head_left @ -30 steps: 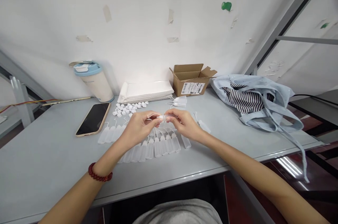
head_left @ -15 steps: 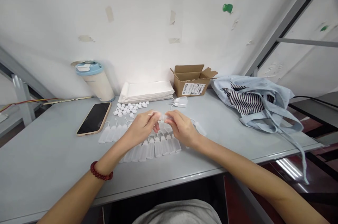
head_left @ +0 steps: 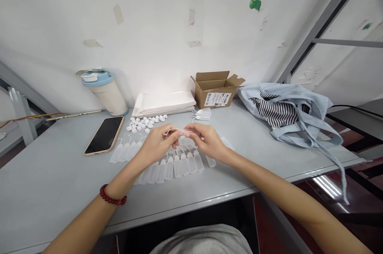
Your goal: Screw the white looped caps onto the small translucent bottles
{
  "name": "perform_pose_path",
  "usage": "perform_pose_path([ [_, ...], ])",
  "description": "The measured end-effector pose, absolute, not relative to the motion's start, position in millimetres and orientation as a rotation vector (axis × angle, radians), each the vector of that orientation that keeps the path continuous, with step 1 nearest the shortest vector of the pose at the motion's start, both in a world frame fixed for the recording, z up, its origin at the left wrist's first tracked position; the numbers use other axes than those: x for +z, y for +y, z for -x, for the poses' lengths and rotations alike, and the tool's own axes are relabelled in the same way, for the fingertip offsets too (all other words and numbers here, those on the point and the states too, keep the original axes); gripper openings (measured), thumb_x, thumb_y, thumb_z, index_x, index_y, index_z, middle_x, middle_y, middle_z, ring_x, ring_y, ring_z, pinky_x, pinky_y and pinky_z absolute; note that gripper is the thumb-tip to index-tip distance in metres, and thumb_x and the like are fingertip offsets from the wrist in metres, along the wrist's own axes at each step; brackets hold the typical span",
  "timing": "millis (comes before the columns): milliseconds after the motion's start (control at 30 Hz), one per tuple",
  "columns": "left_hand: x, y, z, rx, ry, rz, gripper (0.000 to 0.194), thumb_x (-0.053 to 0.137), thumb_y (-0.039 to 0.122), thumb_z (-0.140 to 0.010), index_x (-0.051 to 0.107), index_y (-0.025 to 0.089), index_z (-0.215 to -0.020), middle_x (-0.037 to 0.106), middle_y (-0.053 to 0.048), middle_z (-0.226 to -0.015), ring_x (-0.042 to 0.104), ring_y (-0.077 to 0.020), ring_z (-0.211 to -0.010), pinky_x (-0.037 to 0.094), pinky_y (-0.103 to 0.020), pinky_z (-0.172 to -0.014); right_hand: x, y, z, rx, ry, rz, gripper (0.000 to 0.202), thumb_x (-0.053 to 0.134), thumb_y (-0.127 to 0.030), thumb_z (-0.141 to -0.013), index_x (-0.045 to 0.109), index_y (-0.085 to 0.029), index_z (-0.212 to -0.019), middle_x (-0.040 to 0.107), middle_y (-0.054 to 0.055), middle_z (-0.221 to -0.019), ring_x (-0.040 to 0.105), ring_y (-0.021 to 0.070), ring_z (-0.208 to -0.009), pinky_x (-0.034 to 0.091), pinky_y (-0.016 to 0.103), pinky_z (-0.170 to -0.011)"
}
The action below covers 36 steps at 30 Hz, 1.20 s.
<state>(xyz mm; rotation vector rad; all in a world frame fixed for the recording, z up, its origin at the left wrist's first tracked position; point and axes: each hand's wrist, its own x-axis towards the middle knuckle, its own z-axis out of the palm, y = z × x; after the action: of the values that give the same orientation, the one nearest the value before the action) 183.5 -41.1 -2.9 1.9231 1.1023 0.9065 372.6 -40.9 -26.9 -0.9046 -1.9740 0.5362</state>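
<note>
Just above the grey table, my left hand (head_left: 160,142) is closed in a pinch on a thin white cord (head_left: 172,129). My right hand (head_left: 206,140) almost meets it, thumb and forefinger pinched on a thin white strand at the fingertips. A small translucent part shows between the two hands, mostly covered by fingers. Below them lies a row of flat translucent plastic bottles (head_left: 177,166) with thin white cords at their necks. More such bottles (head_left: 121,152) lie to the left, partly behind my left hand. Beyond my left hand is a pile of small white caps (head_left: 145,122).
A phone (head_left: 104,135) and a blue-lidded tumbler (head_left: 107,96) are on the left. At the back are a stack of white envelopes (head_left: 164,102), a few bottles (head_left: 203,114) and an open cardboard box (head_left: 214,96). A light blue cloth bag (head_left: 317,104) lies at right, its strap hanging over the edge.
The translucent piece held between my hands has largely gone from sight behind the fingers; a thin white strand now shows at my right fingertips. The view has shifted slightly.
</note>
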Motion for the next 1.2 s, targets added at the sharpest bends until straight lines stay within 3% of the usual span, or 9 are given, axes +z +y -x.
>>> perform_pose_path([
  [100, -1, -41, -182, 0.943, 1.100, -1.978, 0.024, 0.061, 0.041, -0.082, 0.066, 0.017, -0.081, 0.066, -0.002, -0.076, 0.062, -0.0154, -0.066, 0.049, -0.026, -0.062, -22, -42, -372, 0.911, -1.863, 0.993, 0.018, 0.051, -0.028, -0.092, 0.063, -0.015, -0.094, 0.059, -0.001, -0.068, 0.049, 0.0087, -0.050, 0.042, 0.022, -0.049],
  [167, 0, -41, -181, 0.958, 1.105, -1.976, 0.024, 0.063, 0.040, -0.082, 0.066, 0.017, -0.083, 0.067, -0.002, -0.080, 0.063, -0.0159, -0.069, 0.050, -0.027, -0.064, -21, -42, -372, 0.928, -1.846, 0.986, 0.018, 0.052, -0.029, -0.091, 0.063, -0.015, -0.093, 0.058, -0.001, -0.067, 0.049, 0.0083, -0.050, 0.042, 0.021, -0.049],
  [300, 3, -42, -182, 0.865, 1.100, -1.850, 0.030, 0.060, 0.046, -0.084, 0.067, 0.017, -0.085, 0.068, -0.003, -0.075, 0.065, -0.0161, -0.066, 0.053, -0.028, -0.064, -26, -40, -373, 0.657, -1.916, 0.903, 0.015, 0.053, -0.027, -0.092, 0.062, -0.016, -0.096, 0.063, 0.001, -0.073, 0.056, 0.0108, -0.059, 0.046, 0.023, -0.055],
  [500, 4, -41, -179, 0.738, 1.043, -1.720, 0.043, 0.054, 0.052, -0.087, 0.062, 0.015, -0.067, 0.064, -0.002, -0.065, 0.064, -0.0144, -0.058, 0.052, -0.026, -0.060, -33, -37, -374, 0.116, -2.034, 0.710, 0.015, 0.048, -0.025, -0.096, 0.057, -0.017, -0.105, 0.066, 0.007, -0.085, 0.061, 0.0157, -0.073, 0.052, 0.029, -0.066],
  [667, 6, -41, -178, 0.738, 0.980, -1.715, 0.042, 0.055, 0.051, -0.087, 0.062, 0.016, -0.065, 0.062, -0.001, -0.062, 0.061, -0.0132, -0.056, 0.050, -0.025, -0.060, -30, -38, -376, 0.032, -2.087, 0.658, 0.017, 0.047, -0.026, -0.096, 0.058, -0.014, -0.102, 0.067, 0.010, -0.085, 0.061, 0.0168, -0.073, 0.050, 0.028, -0.062],
  [833, 3, -46, -181, 0.813, 1.058, -1.984, 0.032, 0.055, 0.043, -0.087, 0.068, 0.016, -0.075, 0.064, -0.001, -0.063, 0.059, -0.0139, -0.060, 0.045, -0.023, -0.058, -19, -39, -379, 0.698, -1.967, 0.888, 0.021, 0.056, -0.034, -0.089, 0.063, -0.014, -0.090, 0.065, 0.003, -0.071, 0.050, 0.0101, -0.053, 0.041, 0.023, -0.050],
  [1000, 0, -48, -183, 0.845, 1.081, -2.201, 0.037, 0.052, 0.040, -0.089, 0.060, 0.017, -0.062, 0.061, 0.000, -0.059, 0.054, -0.0126, -0.057, 0.041, -0.023, -0.055, -13, -35, -379, 1.462, -1.701, 0.957, 0.034, 0.056, -0.048, -0.086, 0.056, -0.015, -0.078, 0.057, -0.001, -0.061, 0.042, 0.0066, -0.041, 0.035, 0.021, -0.039],
  [1100, 1, -44, -181, 0.846, 1.106, -2.051, 0.036, 0.054, 0.043, -0.088, 0.061, 0.017, -0.064, 0.062, -0.001, -0.059, 0.057, -0.0136, -0.057, 0.044, -0.024, -0.056, -16, -35, -379, 1.239, -1.757, 0.953, 0.032, 0.057, -0.047, -0.086, 0.056, -0.015, -0.086, 0.060, 0.001, -0.068, 0.049, 0.0093, -0.049, 0.043, 0.023, -0.044],
  [1200, 2, -39, -177, 0.837, 1.054, -1.757, 0.039, 0.055, 0.048, -0.087, 0.062, 0.016, -0.066, 0.063, -0.001, -0.061, 0.061, -0.0144, -0.057, 0.051, -0.026, -0.060, -21, -35, -379, 0.541, -1.978, 0.838, 0.022, 0.055, -0.036, -0.091, 0.058, -0.016, -0.100, 0.063, 0.006, -0.081, 0.057, 0.0144, -0.066, 0.051, 0.029, -0.059],
])
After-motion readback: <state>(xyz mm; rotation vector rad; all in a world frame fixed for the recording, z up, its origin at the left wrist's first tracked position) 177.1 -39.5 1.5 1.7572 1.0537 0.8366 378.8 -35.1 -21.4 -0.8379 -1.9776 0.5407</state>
